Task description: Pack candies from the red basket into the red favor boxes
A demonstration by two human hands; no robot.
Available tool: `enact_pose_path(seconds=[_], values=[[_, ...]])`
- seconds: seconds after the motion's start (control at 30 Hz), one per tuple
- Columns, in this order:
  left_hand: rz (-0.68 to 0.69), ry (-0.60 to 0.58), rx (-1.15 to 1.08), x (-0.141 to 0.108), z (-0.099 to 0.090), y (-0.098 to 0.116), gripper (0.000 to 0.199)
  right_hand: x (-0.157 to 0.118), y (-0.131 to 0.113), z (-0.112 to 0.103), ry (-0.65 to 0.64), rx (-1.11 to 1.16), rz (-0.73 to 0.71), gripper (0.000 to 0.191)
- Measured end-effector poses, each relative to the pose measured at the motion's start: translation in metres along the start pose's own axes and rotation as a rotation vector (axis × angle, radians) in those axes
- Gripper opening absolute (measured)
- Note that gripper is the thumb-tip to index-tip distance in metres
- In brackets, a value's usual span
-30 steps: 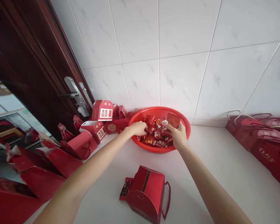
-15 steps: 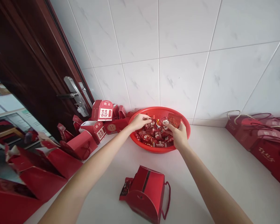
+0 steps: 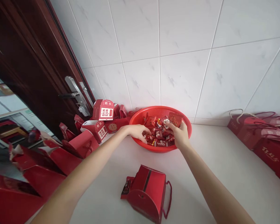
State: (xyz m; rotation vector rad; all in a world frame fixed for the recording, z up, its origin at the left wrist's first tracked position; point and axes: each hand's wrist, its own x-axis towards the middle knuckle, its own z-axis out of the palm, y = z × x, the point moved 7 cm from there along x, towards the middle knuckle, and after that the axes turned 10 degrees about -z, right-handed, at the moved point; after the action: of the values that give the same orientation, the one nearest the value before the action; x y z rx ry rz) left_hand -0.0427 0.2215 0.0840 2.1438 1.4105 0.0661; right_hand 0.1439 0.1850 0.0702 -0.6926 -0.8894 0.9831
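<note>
Looks partway: basket (image 3: 164, 109) by back edge of tabletop (image 3: 226, 149), well stocked; right hand (image 3: 180, 133) pinching a packet (image 3: 167, 122), left hand (image 3: 138, 132) spread over sweets (image 3: 159, 134). Nearer box (image 3: 154, 183): sachet (image 3: 126, 187) poking out.

On screen I read 歡喜 and 囍 on the upper gift box (image 3: 103, 109), 囍 on the lower box (image 3: 101, 131); candy wrappers (image 3: 160, 134) and right-hand box (image 3: 268, 158) are hard to read.

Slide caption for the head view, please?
Right hand gripping red packets, left hand among wrapped sweets in a red basket; red box nearer the camera.
</note>
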Motion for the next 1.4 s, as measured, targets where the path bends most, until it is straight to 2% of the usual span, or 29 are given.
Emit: enact_pose_path(seconds=[0.07, 0.17, 0.27, 0.43, 0.5, 0.57, 0.63, 0.7, 0.77, 0.8, 0.87, 1.0, 1.17, 1.23, 1.33, 1.4], values=[[-0.044, 0.078, 0.09, 0.004, 0.004, -0.001, 0.034, 0.0, 0.0, 0.0, -0.002, -0.009, -0.003, 0.037], [-0.051, 0.26, 0.073, 0.016, 0.0, 0.003, 0.015, 0.0, -0.001, -0.002, 0.01, -0.015, -0.005, 0.037], [-0.037, 0.43, 0.021, 0.028, -0.012, 0.005, 0.02, 0.0, -0.001, -0.003, 0.021, -0.018, -0.006, 0.037], [-0.031, 0.494, -0.026, 0.04, -0.025, 0.005, 0.031, 0.0, 0.0, -0.003, 0.023, -0.028, 0.0, 0.038], [-0.019, 0.506, -0.031, 0.037, -0.025, 0.006, 0.042, 0.0, -0.001, -0.003, 0.021, -0.019, -0.003, 0.039], [0.027, 0.525, -0.011, 0.029, -0.026, 0.009, 0.045, 0.0, -0.001, -0.002, 0.013, -0.001, -0.006, 0.039], [0.085, 0.45, 0.035, 0.019, -0.021, 0.013, 0.037, 0.0, -0.001, -0.001, 0.012, 0.01, -0.007, 0.038], [0.098, 0.196, 0.098, 0.012, -0.004, 0.015, 0.033, 0.0, -0.001, -0.001, 0.014, 0.007, -0.003, 0.037], [0.051, -0.063, 0.189, 0.005, 0.016, 0.015, 0.044, 0.0, -0.001, -0.001, 0.012, 0.001, 0.0, 0.036], [0.021, -0.129, 0.244, 0.002, 0.023, 0.015, 0.053, -0.001, -0.001, 0.0, 0.006, 0.002, -0.001, 0.037], [-0.028, -0.14, 0.357, 0.001, 0.03, 0.018, 0.067, -0.001, -0.001, 0.0, -0.004, 0.007, -0.005, 0.038], [-0.09, -0.016, 0.473, 0.013, 0.031, 0.024, 0.066, 0.0, 0.0, -0.001, 0.002, 0.006, -0.012, 0.038], [-0.03, 0.373, 0.423, 0.033, 0.001, 0.029, 0.059, 0.002, 0.001, -0.003, -0.009, -0.018, -0.034, 0.039], [-0.015, 0.473, 0.421, 0.037, -0.009, 0.028, 0.058, 0.002, 0.001, -0.004, -0.004, -0.02, -0.036, 0.039], [-0.003, 0.543, 0.392, 0.035, -0.018, 0.028, 0.059, 0.002, 0.001, -0.004, -0.001, -0.02, -0.03, 0.04], [0.044, 0.46, 0.337, 0.03, -0.014, 0.03, 0.047, 0.003, 0.001, -0.003, -0.003, -0.017, -0.025, 0.039]])
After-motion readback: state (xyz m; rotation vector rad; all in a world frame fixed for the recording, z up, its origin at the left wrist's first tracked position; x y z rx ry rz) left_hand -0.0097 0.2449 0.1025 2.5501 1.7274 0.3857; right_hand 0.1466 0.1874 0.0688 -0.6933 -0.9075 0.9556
